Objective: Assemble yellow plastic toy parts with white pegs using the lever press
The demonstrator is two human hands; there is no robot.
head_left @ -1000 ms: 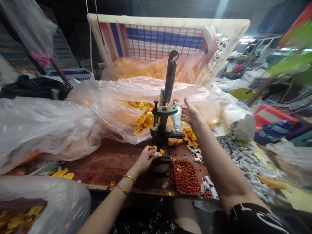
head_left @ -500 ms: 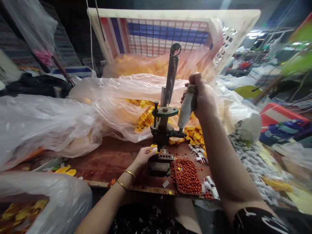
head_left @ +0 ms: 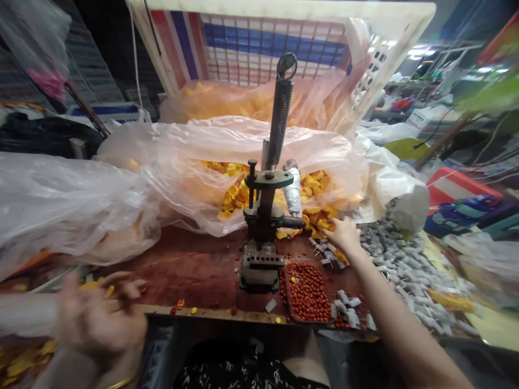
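My left hand (head_left: pixel 103 316) is smeared by motion over the lower left table edge, fingers loosely apart with nothing visible in them. At the right, my right hand (head_left: pixel 344 235) stretches its fingers to a pile of yellow plastic pieces (head_left: pixel 318 186), fingertips touching its near edge. Between the hands stands a hand press (head_left: pixel 265 208) with a coiled spring (head_left: pixel 280 121) on top and a wrapped lever handle (head_left: pixel 292 192), which no hand holds. At its foot is a metal block with a row of holes (head_left: pixel 263 261).
A clear tray of small red-brown beads (head_left: pixel 308 292) sits right of the press. Grey-white parts with metal pins (head_left: pixel 405 270) are heaped further right. Plastic sheeting (head_left: pixel 170 146) and a white basket (head_left: pixel 284 6) are behind. A bag of yellow pieces (head_left: pixel 24 359) lies lower left.
My right hand has let go of the lever handle and moved down to the yellow pieces. My left hand has left the press and swung far left. The view has shifted slightly.
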